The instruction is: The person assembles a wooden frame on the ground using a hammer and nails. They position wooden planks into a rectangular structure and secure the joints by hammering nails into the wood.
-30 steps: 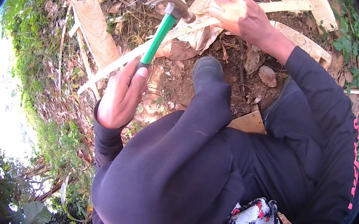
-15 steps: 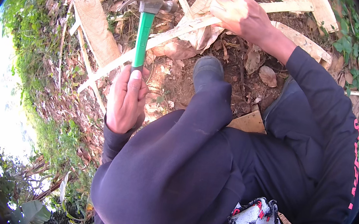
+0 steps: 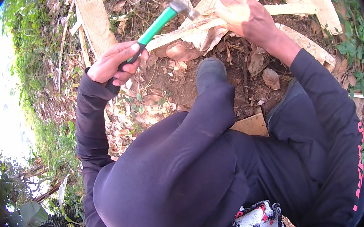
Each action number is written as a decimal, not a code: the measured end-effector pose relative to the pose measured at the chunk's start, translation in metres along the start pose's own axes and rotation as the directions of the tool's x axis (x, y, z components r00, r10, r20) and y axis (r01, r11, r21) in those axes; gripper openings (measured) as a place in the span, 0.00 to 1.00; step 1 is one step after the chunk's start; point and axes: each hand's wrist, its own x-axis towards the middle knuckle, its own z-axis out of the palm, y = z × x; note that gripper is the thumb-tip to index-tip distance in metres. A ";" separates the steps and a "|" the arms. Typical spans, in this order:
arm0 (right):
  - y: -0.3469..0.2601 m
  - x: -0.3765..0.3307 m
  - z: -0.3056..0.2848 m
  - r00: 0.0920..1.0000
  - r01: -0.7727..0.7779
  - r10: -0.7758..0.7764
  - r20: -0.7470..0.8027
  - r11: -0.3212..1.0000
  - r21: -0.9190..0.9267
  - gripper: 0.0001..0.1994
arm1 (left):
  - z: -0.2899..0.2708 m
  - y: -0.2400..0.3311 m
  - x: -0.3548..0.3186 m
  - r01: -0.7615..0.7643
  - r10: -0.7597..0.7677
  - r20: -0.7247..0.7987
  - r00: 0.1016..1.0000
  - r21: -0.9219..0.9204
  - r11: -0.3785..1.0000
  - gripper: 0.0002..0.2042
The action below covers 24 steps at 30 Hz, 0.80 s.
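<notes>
My left hand (image 3: 115,62) is wrapped round the black grip of a claw hammer (image 3: 158,26) with a green shaft and a metal head. The hammer slants up to the right, its head above a long thin wooden strip (image 3: 172,36). At the top, my right hand (image 3: 247,19) is closed on this strip where it crosses a wider pale board (image 3: 209,1). Its fingertips are partly hidden and washed out by sunlight; whether they hold a nail I cannot make out.
Another pale board (image 3: 96,22) lies at the left among thin sticks. More boards (image 3: 314,14) stand at the upper right. Dry leaves (image 3: 271,78) and soil cover the ground round my boot (image 3: 212,70). Green plants (image 3: 361,57) grow along the right edge.
My left hand has shifted left and up, tilting the hammer from upright toward the right, so its head is closer to my right hand. The right hand stays almost still.
</notes>
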 end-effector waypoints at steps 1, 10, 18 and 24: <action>0.000 0.000 0.001 1.000 -0.006 0.006 0.029 1.000 -0.003 0.21 | -0.001 0.000 -0.002 0.022 -0.022 0.000 1.000 0.011 1.000 0.14; 0.000 0.009 -0.016 0.997 0.061 -0.061 -0.038 0.998 -0.002 0.15 | -0.008 0.007 -0.005 0.007 -0.007 0.042 0.999 0.005 1.000 0.14; -0.001 0.010 -0.019 0.997 0.043 -0.040 -0.072 0.998 0.046 0.15 | 0.008 0.010 -0.011 -0.168 0.179 -0.191 0.965 0.073 0.983 0.12; 0.000 0.009 -0.017 0.996 0.046 -0.040 -0.077 0.996 0.080 0.13 | 0.057 -0.020 -0.035 -0.159 0.665 -0.342 0.664 0.805 0.572 0.14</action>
